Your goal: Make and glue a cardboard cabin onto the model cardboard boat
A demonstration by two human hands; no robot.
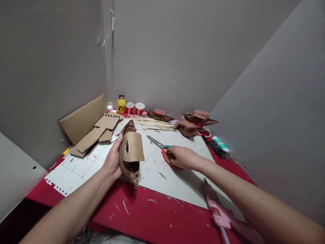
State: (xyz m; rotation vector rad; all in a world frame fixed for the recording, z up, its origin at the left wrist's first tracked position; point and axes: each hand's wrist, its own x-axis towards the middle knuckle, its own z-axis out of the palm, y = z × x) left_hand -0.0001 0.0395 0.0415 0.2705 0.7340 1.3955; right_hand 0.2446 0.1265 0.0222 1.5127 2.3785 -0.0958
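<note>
My left hand [113, 160] grips a brown cardboard model boat [130, 151] by its left side and holds it just above the white board [162, 173]. A folded cardboard cover wraps the boat's middle. My right hand [183, 157] rests on the orange handles of a pair of scissors [162, 149] that lie on the white board, blades pointing up-left. The fingers curl over the handles.
Cardboard pieces [98, 134] lie at the left, with a larger sheet [81, 118] leaning on the wall. Thin wooden sticks [152, 122], three finished model boats [199, 117], cups [139, 108], a yellow bottle [121, 104] and a glue tube [220, 143] sit at the back. A pink glue gun [218, 211] lies near right.
</note>
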